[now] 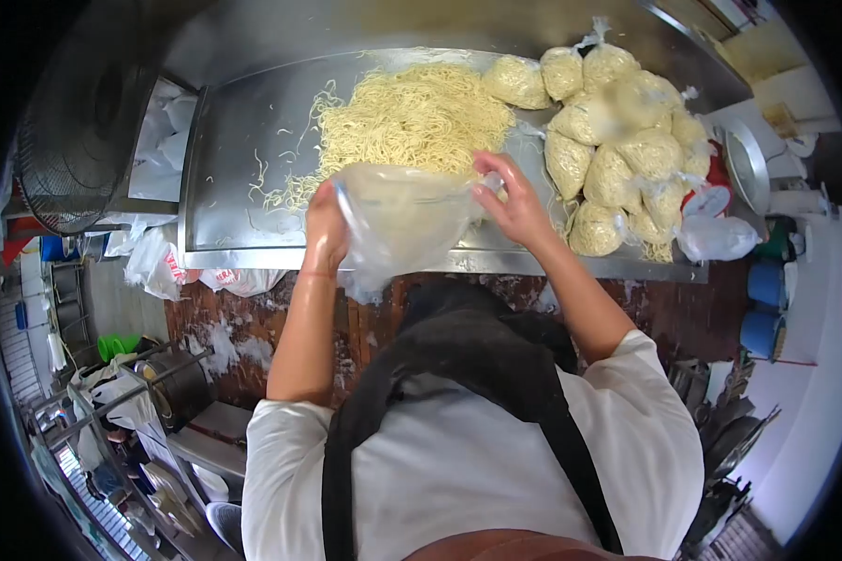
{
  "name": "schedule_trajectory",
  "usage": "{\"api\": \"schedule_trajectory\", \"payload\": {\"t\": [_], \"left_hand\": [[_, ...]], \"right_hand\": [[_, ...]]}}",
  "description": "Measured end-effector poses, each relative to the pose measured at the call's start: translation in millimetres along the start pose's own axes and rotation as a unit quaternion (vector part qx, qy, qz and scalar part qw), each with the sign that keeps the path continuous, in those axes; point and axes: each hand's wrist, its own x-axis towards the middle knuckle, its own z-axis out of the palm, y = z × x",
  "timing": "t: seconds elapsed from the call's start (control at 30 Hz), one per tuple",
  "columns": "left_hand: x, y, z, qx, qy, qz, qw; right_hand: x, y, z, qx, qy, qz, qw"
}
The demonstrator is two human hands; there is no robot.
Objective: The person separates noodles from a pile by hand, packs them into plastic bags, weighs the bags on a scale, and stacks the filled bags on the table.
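Note:
A clear plastic bag [404, 224] is stretched between my two hands at the front edge of the steel table, its lower part hanging slack over the edge. My left hand [326, 226] is closed on the bag's left side. At the other end, my right hand [515, 204] pinches the bag's right corner between thumb and fingers. Just beyond the bag lies a large heap of yellow noodles [412, 117], with loose strands scattered to its left. Whether any noodles are inside the bag is hard to tell through the cloudy plastic.
Many tied bags of noodles [617, 140] are piled on the table's right side. A steel table [243, 178] with a raised rim [253, 259] carries everything. A large fan [75, 140] stands at the left. White plastic bags [154, 266] hang below the left edge; a metal lid [747, 168] is at far right.

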Motion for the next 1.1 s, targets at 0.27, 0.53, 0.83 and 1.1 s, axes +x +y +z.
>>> {"api": "schedule_trajectory", "payload": {"t": [0.27, 0.53, 0.83, 1.1], "left_hand": [[-25, 17, -102, 0.014, 0.077, 0.044, 0.996], [-36, -18, -132, 0.325, 0.084, 0.02, 0.942], [8, -40, -216, 0.265, 0.083, -0.016, 0.961], [170, 64, -213, -0.01, 0.028, 0.179, 0.983]], "right_hand": [[131, 141, 67, -0.315, -0.129, 0.112, 0.934], [247, 181, 105, -0.356, -0.226, 0.244, 0.873], [211, 123, 65, 0.0, -0.052, 0.224, 0.973], [250, -28, -2, 0.314, 0.004, 0.02, 0.949]]}}
